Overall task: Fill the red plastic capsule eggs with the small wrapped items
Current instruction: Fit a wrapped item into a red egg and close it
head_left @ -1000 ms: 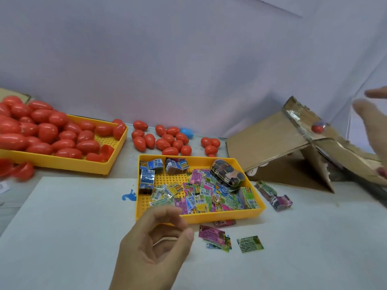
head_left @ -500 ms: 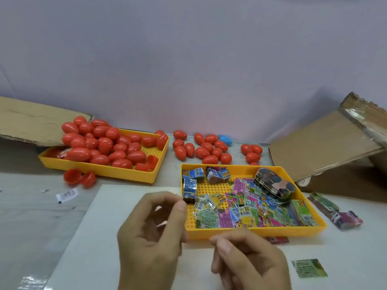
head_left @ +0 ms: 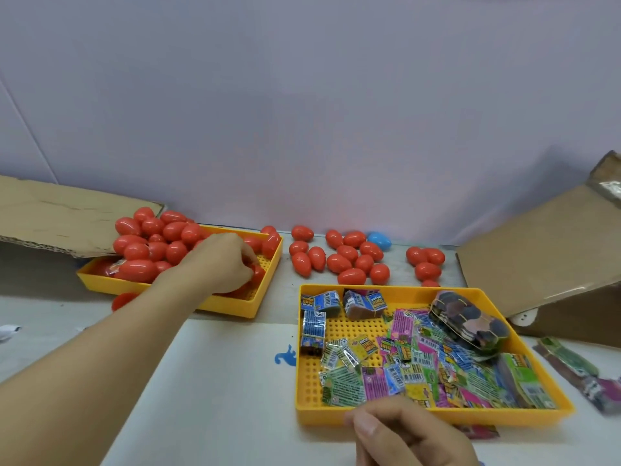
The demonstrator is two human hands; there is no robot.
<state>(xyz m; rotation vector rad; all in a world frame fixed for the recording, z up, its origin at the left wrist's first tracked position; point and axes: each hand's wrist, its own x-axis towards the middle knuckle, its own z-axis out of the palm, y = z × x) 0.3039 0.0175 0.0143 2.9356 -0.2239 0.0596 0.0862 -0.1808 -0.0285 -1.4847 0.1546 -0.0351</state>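
Two yellow perforated plastic trays on the counter. Left tray heaped with glossy red eggs, too piled to count; left hand reaching in, fingers curled round one red egg at the tray's near right corner. Right tray holding a loose litter of small flat crinkly packets, pink, green and yellow, past counting, plus four blue banded bundles along its far left and one dark stack with a hexagon print at far right. Right hand low at the near rim of that tray, fingers bent inward; contents, if any, impossible to tell. About eighteen smooth red eggs loose behind the trays, with one blue egg among them. Two brown cardboard sheets, one far left, one sloping at right.
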